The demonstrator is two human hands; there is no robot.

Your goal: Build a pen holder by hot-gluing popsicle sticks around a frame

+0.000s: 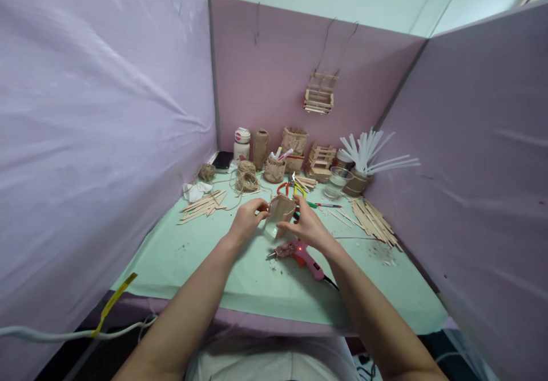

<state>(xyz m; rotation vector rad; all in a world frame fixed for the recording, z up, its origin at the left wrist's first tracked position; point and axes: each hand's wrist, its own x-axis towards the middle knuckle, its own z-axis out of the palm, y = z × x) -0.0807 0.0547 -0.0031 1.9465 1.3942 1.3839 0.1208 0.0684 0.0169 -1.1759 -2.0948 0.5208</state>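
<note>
Between my hands is a small container [281, 209] with a brown, burlap-like covering on part of it and a clear, see-through part at the lower left. My left hand [247, 219] pinches its left edge with thumb and fingertips. On the other side, my right hand [309, 225] grips the container, thumb in front and fingers around the upper right rim. A pink hot glue gun [302, 254] lies just below it, its nozzle pointing left and a small red light lit. Pliers with red and yellow handles [291, 187] lie right behind the container.
Flat wooden sticks lie at left [203, 205] and right [374, 221]. Behind are twine balls [247, 175], a pen cup [274, 170], a clear bowl [337, 182] and white glue sticks [368, 150]. A wooden stick basket [319, 98] hangs on the back panel.
</note>
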